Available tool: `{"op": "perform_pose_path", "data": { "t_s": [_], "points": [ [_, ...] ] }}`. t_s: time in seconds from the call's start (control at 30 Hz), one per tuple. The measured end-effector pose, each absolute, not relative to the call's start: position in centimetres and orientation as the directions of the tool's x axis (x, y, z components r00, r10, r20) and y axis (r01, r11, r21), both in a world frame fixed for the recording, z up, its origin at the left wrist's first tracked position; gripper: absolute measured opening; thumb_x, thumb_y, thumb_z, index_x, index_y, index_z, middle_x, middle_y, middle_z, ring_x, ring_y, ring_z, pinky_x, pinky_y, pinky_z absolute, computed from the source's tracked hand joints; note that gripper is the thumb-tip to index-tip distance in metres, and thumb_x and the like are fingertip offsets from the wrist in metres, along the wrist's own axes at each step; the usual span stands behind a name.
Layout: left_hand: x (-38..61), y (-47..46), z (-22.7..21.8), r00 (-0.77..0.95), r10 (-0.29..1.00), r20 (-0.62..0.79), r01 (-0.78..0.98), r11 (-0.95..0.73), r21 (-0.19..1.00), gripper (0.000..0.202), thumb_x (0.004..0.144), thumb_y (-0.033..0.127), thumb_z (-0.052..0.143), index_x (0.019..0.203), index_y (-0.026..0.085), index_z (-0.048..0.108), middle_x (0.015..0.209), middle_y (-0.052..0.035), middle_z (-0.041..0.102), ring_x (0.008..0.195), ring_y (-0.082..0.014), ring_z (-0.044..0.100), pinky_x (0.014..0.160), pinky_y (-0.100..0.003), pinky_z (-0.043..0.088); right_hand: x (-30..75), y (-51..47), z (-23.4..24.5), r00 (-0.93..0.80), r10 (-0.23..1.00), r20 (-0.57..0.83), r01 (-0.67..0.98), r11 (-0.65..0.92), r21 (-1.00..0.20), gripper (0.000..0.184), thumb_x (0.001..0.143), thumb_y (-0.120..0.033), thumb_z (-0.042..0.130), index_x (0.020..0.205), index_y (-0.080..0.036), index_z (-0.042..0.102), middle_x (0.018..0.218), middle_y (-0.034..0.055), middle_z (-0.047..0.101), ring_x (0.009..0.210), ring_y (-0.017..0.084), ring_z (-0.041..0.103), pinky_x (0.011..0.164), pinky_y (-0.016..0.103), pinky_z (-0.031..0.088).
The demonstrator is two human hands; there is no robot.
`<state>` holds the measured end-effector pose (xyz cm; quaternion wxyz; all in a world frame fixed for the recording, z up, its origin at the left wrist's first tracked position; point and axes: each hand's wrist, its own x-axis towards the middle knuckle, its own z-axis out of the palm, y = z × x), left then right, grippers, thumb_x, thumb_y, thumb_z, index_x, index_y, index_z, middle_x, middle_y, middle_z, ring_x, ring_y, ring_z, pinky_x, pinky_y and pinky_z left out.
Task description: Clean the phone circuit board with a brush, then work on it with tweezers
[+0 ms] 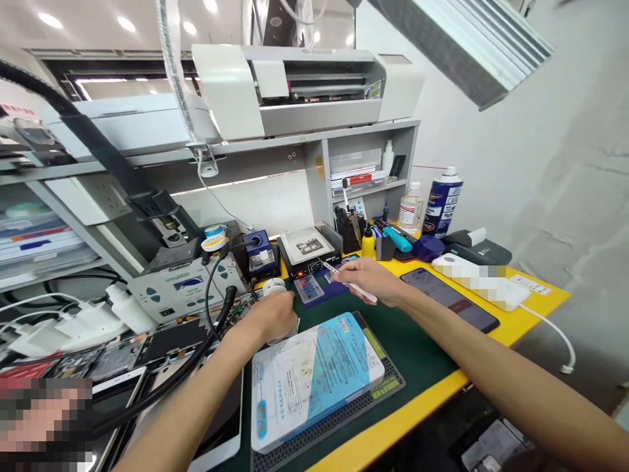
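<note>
My right hand [368, 280] is closed around light-coloured tweezers [331, 268], whose tip points at the front edge of a small heating plate [289, 267]. A metal piece with dark cutouts [309, 244] lies on top of that plate. My left hand [278, 316] is curled closed beside a white round item [274, 286]. Something pale shows under its fingers, but I cannot make out what it is. Below both hands, a blue and white box [319, 377] lies on a dark perforated mat [354, 410]. A small clear case [309, 288] sits between my hands.
Black cable [226, 311] crosses near my left forearm. Phone parts [171, 341] crowd the left side, beside a grey station [181, 288]. On the right lie a phone [449, 298] and a white power strip [479, 282]. A spray can [442, 203] stands behind.
</note>
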<state>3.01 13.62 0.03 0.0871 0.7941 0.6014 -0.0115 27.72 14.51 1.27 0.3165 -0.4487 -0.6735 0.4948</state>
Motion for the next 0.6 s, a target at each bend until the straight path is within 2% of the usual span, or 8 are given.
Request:
{"op": "perform_pose_path", "data": {
  "t_s": [0.13,0.37,0.6],
  "points": [
    [3.2,14.0,-0.1,0.291,0.944,-0.156,0.956,-0.281,0.086,0.04,0.096,0.039,0.059,0.13,0.017,0.057,0.129,-0.0115,0.061,0.113,-0.025,0.062,0.097,-0.049,0.052,27.8,14.2,1.6,-0.403,0.915,-0.011,0.276,0.11,-0.955,0.028,0.088,-0.038,0.062,0.067,-0.018,0.061,0.032,-0.0076,0.044,0.026,0.007,0.033,0.036,0.023,0.025],
    [3.6,13.9,0.0,0.291,0.944,-0.152,0.955,-0.296,-0.011,0.04,0.096,0.039,0.058,0.13,0.017,0.056,0.124,-0.0109,0.063,0.11,-0.0244,0.063,0.095,-0.048,0.053,27.8,14.0,1.9,-0.39,0.921,-0.013,0.277,0.104,-0.955,0.026,0.087,-0.039,0.062,0.072,-0.018,0.064,0.034,-0.0081,0.045,0.027,0.008,0.033,0.036,0.025,0.024],
    [4.2,13.0,0.6,0.313,0.935,-0.166,0.938,-0.332,-0.102,0.036,0.098,0.039,0.057,0.125,0.016,0.059,0.116,-0.0093,0.066,0.103,-0.0225,0.066,0.091,-0.046,0.055,27.9,13.9,2.0,-0.39,0.921,0.005,0.301,0.133,-0.944,0.031,0.088,-0.04,0.061,0.065,-0.019,0.061,0.033,-0.008,0.045,0.027,0.008,0.034,0.039,0.025,0.027]
  ]
}}
